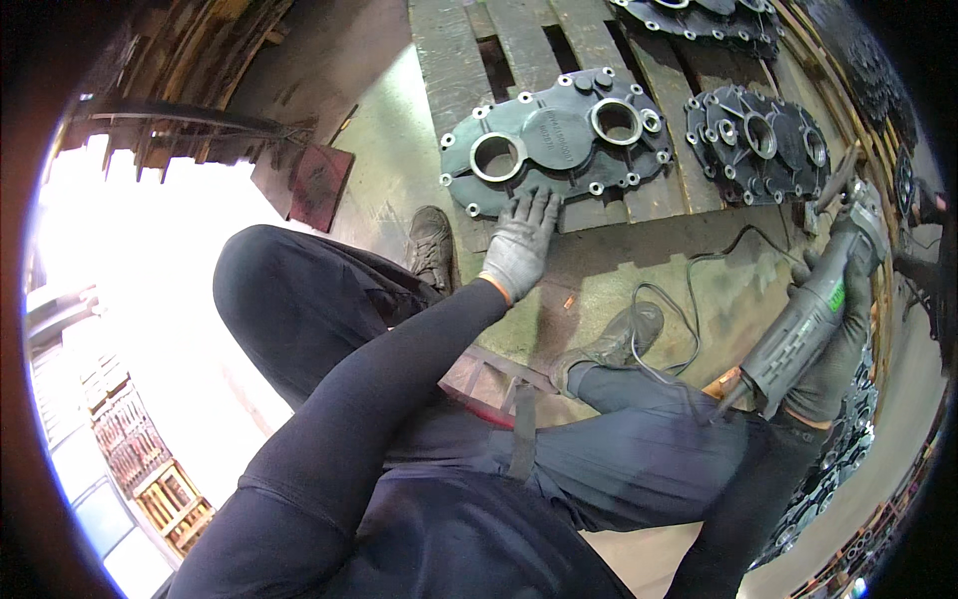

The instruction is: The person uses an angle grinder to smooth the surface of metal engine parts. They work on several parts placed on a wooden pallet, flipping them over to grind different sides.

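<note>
My left hand (520,243), in a grey work glove, rests with its fingers stretched out on the near edge of a dark metal cover plate (557,138). This cover has two large round bores and bolt holes along its rim, and lies flat on a wooden pallet (451,75). Out to the right, my gloved right hand (843,344) is wrapped round the body of a grey angle grinder (804,317). The grinder's head points away from me, apart from the covers. From its rear end a black cord (689,321) runs in loops near my shoe.
A second metal cover (755,146) lies to the right on the pallet, and another cover (704,22) is farther back. Stacked wood (185,60) stands at the far left, near a red plate (321,187) on the floor. More metal parts (823,469) are at the lower right.
</note>
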A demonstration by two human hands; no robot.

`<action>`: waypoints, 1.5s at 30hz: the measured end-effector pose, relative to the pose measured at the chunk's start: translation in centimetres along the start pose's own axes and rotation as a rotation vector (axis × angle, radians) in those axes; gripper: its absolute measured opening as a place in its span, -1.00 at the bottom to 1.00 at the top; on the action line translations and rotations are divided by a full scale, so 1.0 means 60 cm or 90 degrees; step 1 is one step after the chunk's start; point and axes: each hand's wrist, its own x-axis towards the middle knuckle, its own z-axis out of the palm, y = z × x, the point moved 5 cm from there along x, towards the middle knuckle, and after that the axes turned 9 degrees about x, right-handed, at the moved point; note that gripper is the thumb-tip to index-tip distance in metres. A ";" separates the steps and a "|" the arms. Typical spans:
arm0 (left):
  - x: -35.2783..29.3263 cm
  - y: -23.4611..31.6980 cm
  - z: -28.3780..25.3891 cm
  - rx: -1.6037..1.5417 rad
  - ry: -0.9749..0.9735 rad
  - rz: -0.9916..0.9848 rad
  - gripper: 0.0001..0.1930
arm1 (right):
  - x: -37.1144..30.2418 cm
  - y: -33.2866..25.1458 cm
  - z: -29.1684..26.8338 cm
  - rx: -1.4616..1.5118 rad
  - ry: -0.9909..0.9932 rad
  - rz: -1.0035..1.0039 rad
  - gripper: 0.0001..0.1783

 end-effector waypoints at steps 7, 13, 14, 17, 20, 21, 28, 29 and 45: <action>-0.083 -0.034 0.041 0.068 -0.034 0.045 -0.21 | -0.027 0.063 0.094 -0.039 -0.089 0.046 -0.43; -0.114 -0.036 0.025 0.049 -0.037 0.042 -0.22 | -0.072 0.115 0.154 -0.133 -0.153 0.016 -0.40; -0.112 -0.039 0.024 0.036 -0.054 0.033 -0.23 | -0.078 0.128 0.161 -0.133 -0.154 0.024 -0.42; -0.102 -0.044 0.009 0.007 -0.030 0.039 -0.28 | -0.098 0.156 0.183 -0.123 -0.146 0.038 -0.46; -0.093 -0.073 -0.009 0.037 0.021 -0.081 -0.32 | -0.103 0.181 0.185 -0.151 -0.168 0.083 -0.47; -0.095 -0.085 0.005 0.006 -0.003 -0.123 -0.31 | -0.110 0.185 0.185 -0.142 -0.162 0.072 -0.48; -0.125 -0.094 0.051 -0.005 0.012 -0.128 -0.27 | -0.103 0.185 0.196 -0.154 -0.178 0.057 -0.52; -0.123 -0.102 0.058 -0.016 0.041 -0.129 -0.23 | -0.099 0.181 0.197 -0.152 -0.181 0.043 -0.52; -0.124 -0.081 0.024 -0.004 -0.092 -0.238 -0.33 | -0.103 0.151 0.146 -0.065 -0.167 -0.015 -0.56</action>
